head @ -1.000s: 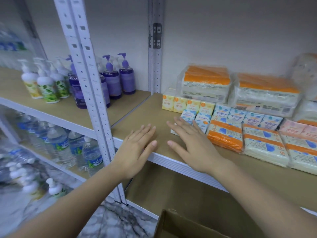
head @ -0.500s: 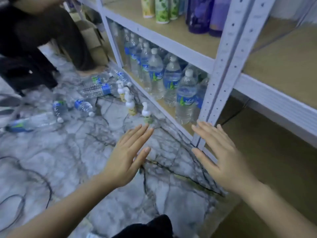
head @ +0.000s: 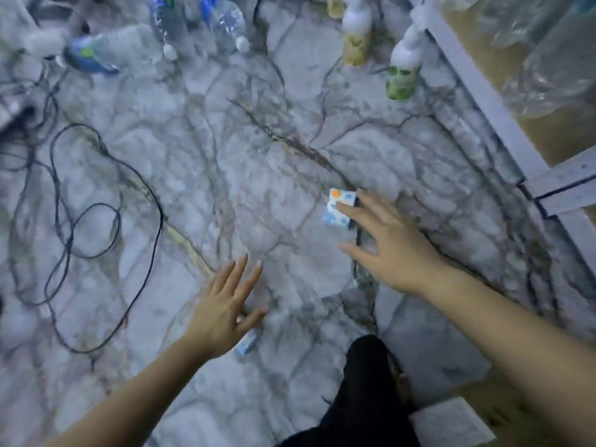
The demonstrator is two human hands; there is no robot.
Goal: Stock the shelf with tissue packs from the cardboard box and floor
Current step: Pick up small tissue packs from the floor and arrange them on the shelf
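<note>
Neither grip is closed on anything: the right hand [head: 392, 245] is spread flat, its fingertips [head: 342, 206] over the edge of a small white-and-blue tissue pack with an orange dot [head: 338, 208] lying on the grey veined marble floor [head: 225, 175]. The left hand [head: 222, 306] is open too, fingers splayed, above a second pale blue tissue pack [head: 247, 341] that peeks from under its palm. Whether either hand touches its pack cannot be told. Black cables [head: 69, 227] loop at left; pump bottles [head: 401, 71] stand beside the white shelf frame [head: 477, 91].
</note>
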